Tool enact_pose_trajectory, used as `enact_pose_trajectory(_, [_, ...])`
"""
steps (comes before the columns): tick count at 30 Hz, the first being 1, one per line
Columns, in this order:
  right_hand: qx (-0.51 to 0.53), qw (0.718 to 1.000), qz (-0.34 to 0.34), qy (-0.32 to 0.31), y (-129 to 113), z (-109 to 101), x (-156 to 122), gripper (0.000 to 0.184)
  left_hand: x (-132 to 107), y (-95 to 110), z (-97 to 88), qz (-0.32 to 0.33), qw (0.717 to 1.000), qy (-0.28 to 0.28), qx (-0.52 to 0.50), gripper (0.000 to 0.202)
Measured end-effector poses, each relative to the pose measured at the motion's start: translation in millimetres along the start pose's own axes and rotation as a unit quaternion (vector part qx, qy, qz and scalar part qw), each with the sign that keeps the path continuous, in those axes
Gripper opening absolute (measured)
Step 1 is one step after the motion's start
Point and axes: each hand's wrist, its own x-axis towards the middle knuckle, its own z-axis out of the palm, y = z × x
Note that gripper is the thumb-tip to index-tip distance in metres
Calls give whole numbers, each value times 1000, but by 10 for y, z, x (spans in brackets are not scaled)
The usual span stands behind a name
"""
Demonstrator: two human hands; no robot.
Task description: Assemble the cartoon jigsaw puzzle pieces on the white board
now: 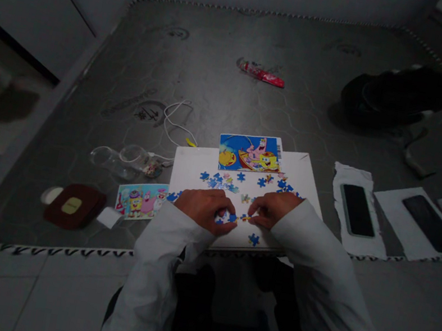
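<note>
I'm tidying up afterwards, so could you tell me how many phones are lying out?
2: one phone on white paper right of the puzzle board, another phone further right.

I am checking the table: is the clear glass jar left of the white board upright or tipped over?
Tipped over: the clear glass jar lies on its side on the grey mat.

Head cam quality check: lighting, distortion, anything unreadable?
Head view: dim overall, heavy vignetting toward the corners; wide-angle bending along the grey patterned mattress edge. The white rectangular board is the brightest area, so the small blue puzzle pieces read well. The left hand and right hand are sharp enough; the black bag is lost in shadow.
</note>
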Motion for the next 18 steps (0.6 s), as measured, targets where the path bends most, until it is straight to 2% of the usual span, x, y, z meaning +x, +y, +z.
enact_pose_trajectory(5, [-9,1000,-4,9,-11,-3,-15,21,7,-7,11,11,1000,-8,-7,32])
enact_pose_trajectory(10, [-7,999,19,25,-38,-58,-101,21,4,4,18,8,999,34,-19,37])
enact_pose_trajectory(12, [-5,999,37,-9,-64,-92,-155,23,-6,2,15,12,998,60,-23,37])
enact_pose_trajectory(16, [-16,989,73,-127,-134,-131,-223,31,-15,-27,23,38,993,108,-13,38])
enact_pose_trajectory(18, [-24,985,78,-152,-168,-131,-222,31,-10,-46,35,46,990,136,-5,39])
